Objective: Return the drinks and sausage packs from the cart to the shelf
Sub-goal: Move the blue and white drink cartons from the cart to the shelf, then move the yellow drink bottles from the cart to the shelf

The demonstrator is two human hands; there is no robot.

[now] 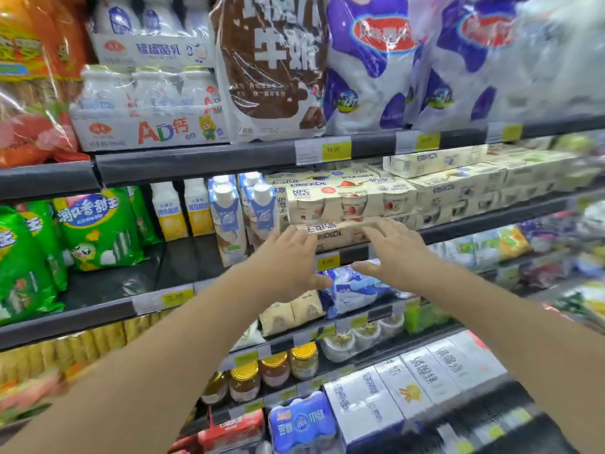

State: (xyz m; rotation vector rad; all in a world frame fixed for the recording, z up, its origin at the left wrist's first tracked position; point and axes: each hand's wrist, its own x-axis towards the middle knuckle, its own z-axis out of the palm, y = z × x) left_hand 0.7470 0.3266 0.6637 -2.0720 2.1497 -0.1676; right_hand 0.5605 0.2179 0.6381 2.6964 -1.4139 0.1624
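A cream-coloured yoghurt drink multipack (337, 232) lies at the front edge of the middle shelf (196, 257), below a stack of like packs (347, 198). My left hand (288, 262) has its fingers stretched flat, and the fingertips touch the pack's left end. My right hand (394, 250) is spread out too, its fingers resting on the pack's right end. Neither hand curls around the pack. Green sausage packs (98, 227) stand at the left of the same shelf. The cart is out of view.
Small blue-and-white drink cartons (229, 217) stand just left of the multipack, with bare dark shelf between them and the green packs. Big milk powder bags (370, 60) fill the shelf above. Jars (275, 371) and boxed milk (409, 381) sit on lower shelves.
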